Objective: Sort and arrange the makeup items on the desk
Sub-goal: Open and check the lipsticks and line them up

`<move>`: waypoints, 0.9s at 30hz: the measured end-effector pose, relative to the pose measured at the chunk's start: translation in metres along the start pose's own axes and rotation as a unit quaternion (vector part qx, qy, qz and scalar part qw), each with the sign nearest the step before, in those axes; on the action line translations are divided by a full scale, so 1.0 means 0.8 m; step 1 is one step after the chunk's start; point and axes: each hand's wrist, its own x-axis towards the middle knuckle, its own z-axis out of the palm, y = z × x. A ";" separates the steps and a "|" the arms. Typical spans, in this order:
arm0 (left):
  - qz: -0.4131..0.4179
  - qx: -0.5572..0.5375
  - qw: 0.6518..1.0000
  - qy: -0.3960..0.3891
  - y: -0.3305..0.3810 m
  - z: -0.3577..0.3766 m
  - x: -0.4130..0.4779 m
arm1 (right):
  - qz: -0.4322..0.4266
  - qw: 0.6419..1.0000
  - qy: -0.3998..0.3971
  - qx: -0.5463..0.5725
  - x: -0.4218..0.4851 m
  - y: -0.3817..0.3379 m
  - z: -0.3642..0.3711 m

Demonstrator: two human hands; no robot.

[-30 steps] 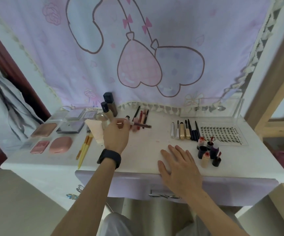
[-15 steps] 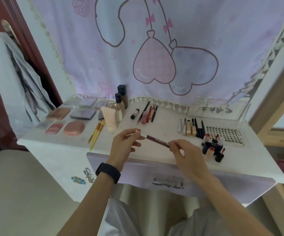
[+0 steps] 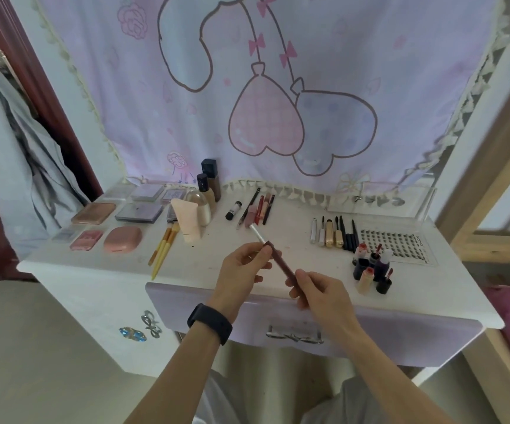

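So, left hand (image 3: 241, 270) and right hand (image 3: 321, 293) both on the dark-red pencil (image 3: 281, 261) over the desk (image 3: 119, 264)

Closest in, a black wristband (image 3: 209, 322) sat on the left wrist. Just past it, a silver drawer handle (image 3: 293, 336) showed on the desk's lilac front. Up a touch, and there was the action. The left hand had its fingers curled, pinching the pencil just below its silver end. The right hand pinched the lower, dark end between thumb and fingertips. The pencil was slanted over the front middle of the desk, silver end pointing away, and it looked clear of the surface.

Off to the right stood a huddle of small bottles (image 3: 382, 266). Off to the left lay yellow-handled brushes (image 3: 163, 246) and a pink compact (image 3: 122, 239). Further back, a row of slim tubes (image 3: 333, 234) lay beside a lash tray (image 3: 394, 243). A pink tube (image 3: 188, 220) stood on end, and flat palettes (image 3: 139, 211) filled the left corner. At the back edge a few liner pencils (image 3: 256, 208) lay side by side, with foundation bottles (image 3: 209, 179) upright to their left. A lilac cartoon cloth (image 3: 278, 87) hung behind it all.
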 end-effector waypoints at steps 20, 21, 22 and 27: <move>0.334 0.534 0.775 -0.049 0.004 -0.002 -0.020 | -0.064 0.996 0.002 -0.066 0.002 -0.056 -0.013; 0.326 0.515 0.791 -0.056 0.003 -0.002 -0.021 | -0.083 0.994 0.000 -0.073 0.001 -0.057 -0.013; 0.320 0.500 0.803 -0.059 0.002 -0.002 -0.021 | -0.099 0.992 -0.002 -0.076 -0.001 -0.057 -0.015; 0.323 0.528 0.784 -0.046 0.008 -0.007 -0.016 | -0.098 0.990 -0.053 -0.092 -0.001 -0.047 -0.034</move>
